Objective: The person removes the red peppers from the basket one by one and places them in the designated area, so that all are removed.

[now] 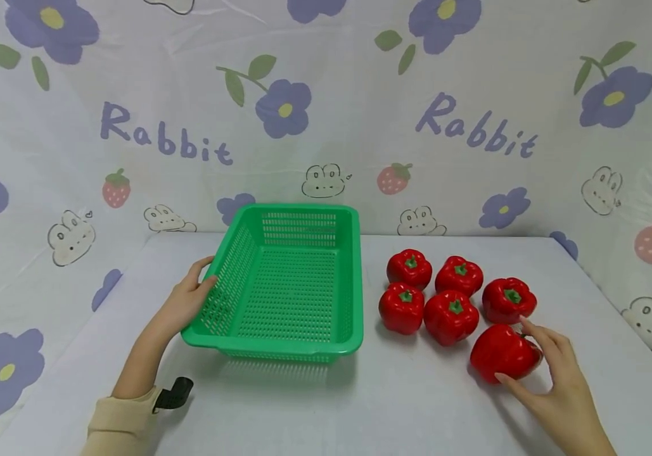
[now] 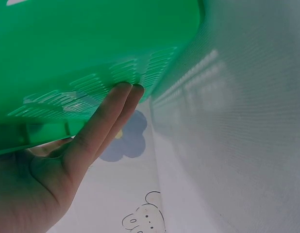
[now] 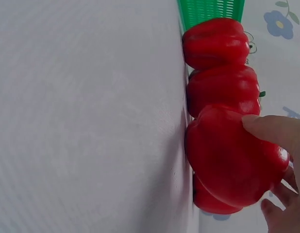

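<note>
A green plastic basket (image 1: 288,291) with slotted walls stands left of centre on the white table. My left hand (image 1: 185,301) holds its left rim. In the left wrist view, the straight fingers (image 2: 108,116) of that hand lie against the basket's outer wall (image 2: 91,43). On the right, my right hand (image 1: 556,386) grips a red bell pepper (image 1: 505,354) between thumb and fingers. This pepper is tilted, its green stem towards the hand. The right wrist view shows the thumb on the pepper's side (image 3: 232,155); the other fingers are partly hidden behind it.
Several other red bell peppers stand grouped between basket and right hand, stems up, among them a front one (image 1: 452,316) and a right one (image 1: 509,301). A black object (image 1: 174,392) sits at the left sleeve cuff. Behind the table hangs a patterned cloth (image 1: 326,114).
</note>
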The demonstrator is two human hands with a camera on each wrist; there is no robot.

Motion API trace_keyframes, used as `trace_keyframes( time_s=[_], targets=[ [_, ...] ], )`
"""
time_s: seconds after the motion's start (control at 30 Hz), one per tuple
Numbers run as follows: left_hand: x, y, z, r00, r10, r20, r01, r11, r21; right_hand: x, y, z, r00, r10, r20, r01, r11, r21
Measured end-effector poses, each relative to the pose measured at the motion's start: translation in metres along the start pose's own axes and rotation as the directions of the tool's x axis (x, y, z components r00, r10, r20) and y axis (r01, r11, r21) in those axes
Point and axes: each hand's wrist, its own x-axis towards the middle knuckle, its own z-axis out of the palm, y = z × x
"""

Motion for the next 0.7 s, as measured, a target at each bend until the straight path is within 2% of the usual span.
trace_keyframes(
  time_s=[0.13,0.23,0.33,0.5,0.57,0.7],
  targets=[
    [0.001,-0.001,-0.001,1.000,0.001,-0.002,-0.001,1.000,0.000,0.000,0.001,0.000,0.999,-0.036,-0.002,0.036,0.999,0.005],
    [0.001,-0.002,-0.001,1.000,0.000,0.000,0.000,1.000,-0.003,0.001,0.001,-0.001,0.999,-0.032,0.022,0.031,0.999,0.031],
    [0.001,-0.002,-0.001,1.000,-0.001,0.002,0.001,1.000,-0.003,0.001,0.002,-0.002,0.994,0.052,0.099,-0.060,0.995,0.077],
    [0.001,-0.001,0.000,1.000,-0.006,0.004,0.006,1.000,0.000,0.002,0.007,-0.004,0.952,0.215,0.220,-0.256,0.949,0.182],
    [0.001,-0.001,-0.001,1.000,-0.007,0.004,0.007,1.000,0.001,0.003,0.009,-0.005,0.945,0.237,0.224,-0.282,0.939,0.195],
    [0.001,0.000,-0.001,1.000,-0.003,0.002,0.003,1.000,0.002,0.006,0.012,-0.007,0.946,0.259,0.194,-0.291,0.943,0.161]
  ],
)
